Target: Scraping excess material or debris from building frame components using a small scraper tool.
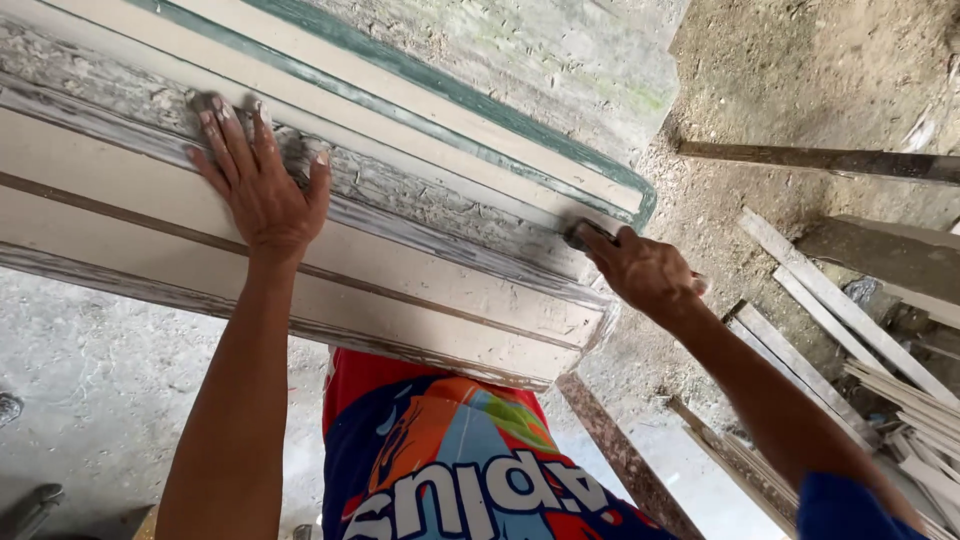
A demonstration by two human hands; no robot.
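We are pressing our left hand (pixel 262 185) flat, fingers spread, on the moulded frame (pixel 420 270) lying across our front. Our right hand (pixel 645 270) is clamping a small dark pad (pixel 583 234) against the frame's end. Planks (pixel 840 310) are lying right.

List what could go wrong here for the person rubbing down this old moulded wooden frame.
1. The left hand lies flat on flaking, cracked paint of the frame; splinters or sharp flakes could likely cut the palm.
2. The right hand presses a small dark sanding piece right at the frame's end; it may slip off the edge and scrape knuckles.
3. Loose wooden slats lie on the ground nearby, a possible trip hazard.
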